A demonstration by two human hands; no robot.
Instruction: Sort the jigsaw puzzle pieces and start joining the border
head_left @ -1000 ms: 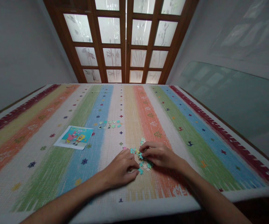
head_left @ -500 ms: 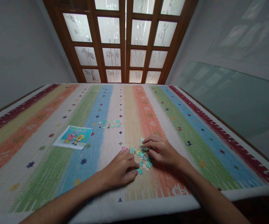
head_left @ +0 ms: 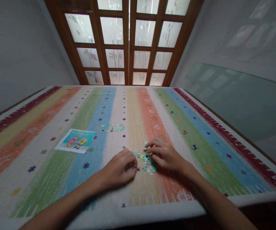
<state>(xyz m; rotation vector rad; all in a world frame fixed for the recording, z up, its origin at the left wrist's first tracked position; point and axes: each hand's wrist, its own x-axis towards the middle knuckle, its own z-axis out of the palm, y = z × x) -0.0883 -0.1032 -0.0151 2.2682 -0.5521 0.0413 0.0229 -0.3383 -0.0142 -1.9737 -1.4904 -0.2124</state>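
A heap of jigsaw puzzle pieces [head_left: 149, 166], mostly teal with some yellow and pale ones, lies on the striped tablecloth [head_left: 118, 195]. My left hand [head_left: 122, 167] is just left of the heap, thumb and forefinger pinched on a puzzle piece [head_left: 138, 169] that is mostly hidden, only a small dark edge showing. Over the heap's right side rests my right hand [head_left: 163, 153], fingers bent and apart, the tips touching or close above the pieces. Two short rows of loose puzzle pieces [head_left: 112, 127] lie farther back. Left of them is a printed cartoon picture [head_left: 77, 140].
The cloth-covered table reaches back to a wooden door [head_left: 128, 48] with frosted panes. Walls stand on both sides, and a pale glass panel [head_left: 235, 105] leans along the right. The table's white front edge [head_left: 138, 217] runs beneath my forearms.
My left hand has drawn back slightly from the heap and its fingers have curled in. The teal piece by its thumb no longer shows on the cloth. My right hand has barely moved.
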